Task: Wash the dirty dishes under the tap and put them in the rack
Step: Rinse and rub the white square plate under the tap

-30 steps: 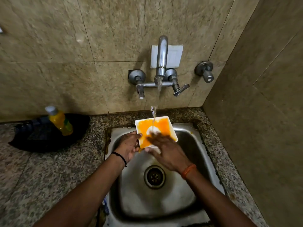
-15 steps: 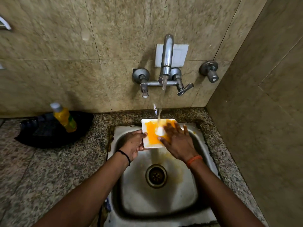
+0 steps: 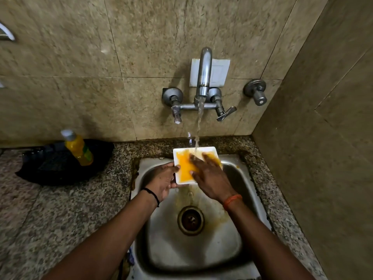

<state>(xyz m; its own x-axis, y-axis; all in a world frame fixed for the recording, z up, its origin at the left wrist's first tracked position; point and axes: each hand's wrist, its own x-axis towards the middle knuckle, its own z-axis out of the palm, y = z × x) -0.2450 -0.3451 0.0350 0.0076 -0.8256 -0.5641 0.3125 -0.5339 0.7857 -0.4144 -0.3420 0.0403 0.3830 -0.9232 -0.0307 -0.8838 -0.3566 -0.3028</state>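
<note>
1. Speckled granite tabletop (image 3: 60, 209) and glossy beige wall tiles surround my steel sink (image 3: 250, 199).
2. My left hand (image 3: 164, 178) grips the square white plate (image 3: 182, 168), orange-smeared, under the tap (image 3: 203, 77).
3. My right hand (image 3: 212, 176) lies flat, fingers spread, on it.

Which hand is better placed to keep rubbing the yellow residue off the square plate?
The right hand: it lies flat on the plate under the water stream, while the left hand grips the plate's left edge.
</note>
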